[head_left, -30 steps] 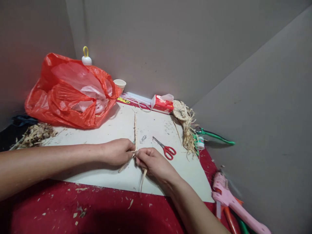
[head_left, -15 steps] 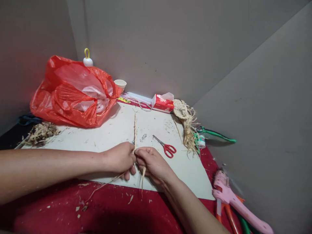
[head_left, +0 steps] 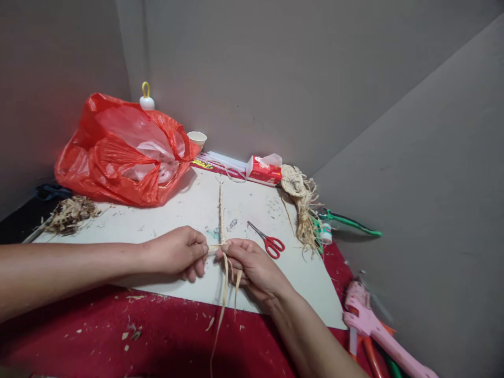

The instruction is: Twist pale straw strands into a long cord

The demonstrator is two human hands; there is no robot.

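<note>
A thin braided cord of pale straw-like fibre (head_left: 221,210) runs away from me across the white board (head_left: 189,205). My right hand (head_left: 248,265) pinches the near end of this braid between thumb and fingers, with loose strands (head_left: 225,294) hanging down from it past the board's front edge. To its left, my left hand (head_left: 183,254) is closed on one strand, which stretches between the two hands. Red-handled scissors (head_left: 271,244) lie just beyond my right hand, blades pointing to the far left.
A red plastic bag (head_left: 118,157) and a heap of fibre scraps (head_left: 73,214) stand at left. Along the back are a paper cup (head_left: 197,138), a tissue pack (head_left: 263,170) and a fibre bundle (head_left: 301,199). Green-handled pliers (head_left: 350,221) and a pink glue gun (head_left: 378,325) lie at right.
My left hand has moved left, away from the right hand, drawing a strand sideways. A long strand now hangs down from the right hand. The view has shifted slightly.
</note>
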